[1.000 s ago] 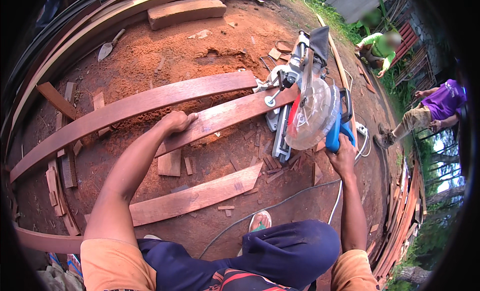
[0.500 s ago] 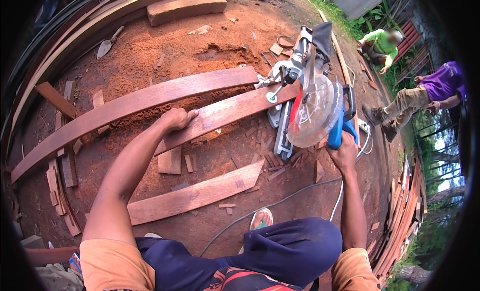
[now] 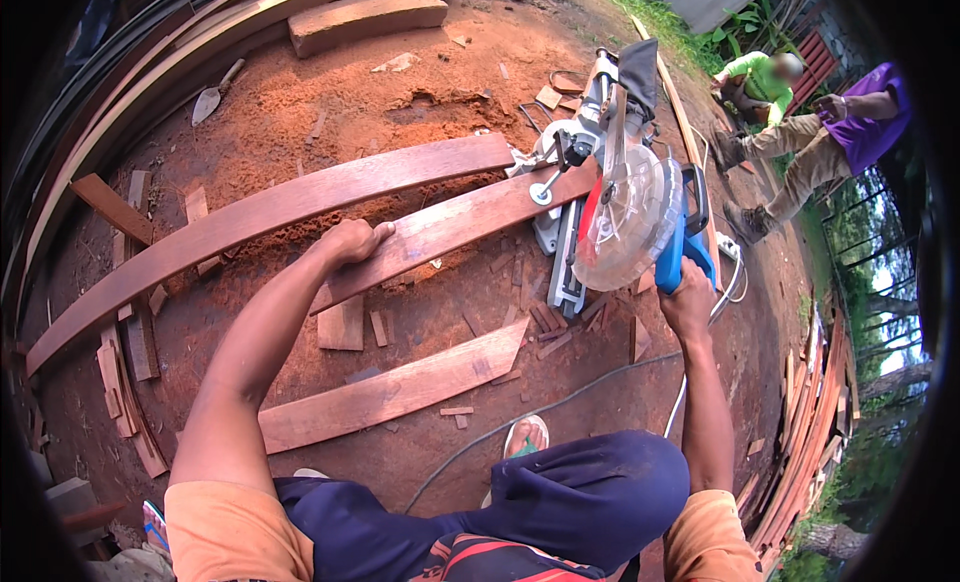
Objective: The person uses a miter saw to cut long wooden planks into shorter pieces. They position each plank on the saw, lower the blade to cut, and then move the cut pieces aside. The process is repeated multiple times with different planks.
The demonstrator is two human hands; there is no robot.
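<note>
My left hand [image 3: 355,241] is closed on the near end of a reddish wooden board [image 3: 450,222], the thumb lying along its top. The board's far end rests on the base of a miter saw [image 3: 625,222], under a round clamp foot [image 3: 541,193]. My right hand [image 3: 688,300] is wrapped round the saw's blue handle [image 3: 679,257]. A clear guard covers the blade, with a red part showing at its left side. Whether the blade touches the wood is hidden. A longer board [image 3: 290,207] lies just beyond, its end close to the saw.
Another angled-cut board [image 3: 400,387] lies before my feet among small offcuts. A power cord [image 3: 570,397] crosses the ground. A trowel [image 3: 217,92] and a thick timber block [image 3: 368,20] lie beyond. At right are stacked planks [image 3: 800,432], a person in purple [image 3: 870,117] and one in green [image 3: 760,82].
The person in purple has stepped farther away, toward the person in green, who has bent lower. My hands, the board and the saw hold nearly the same places.
</note>
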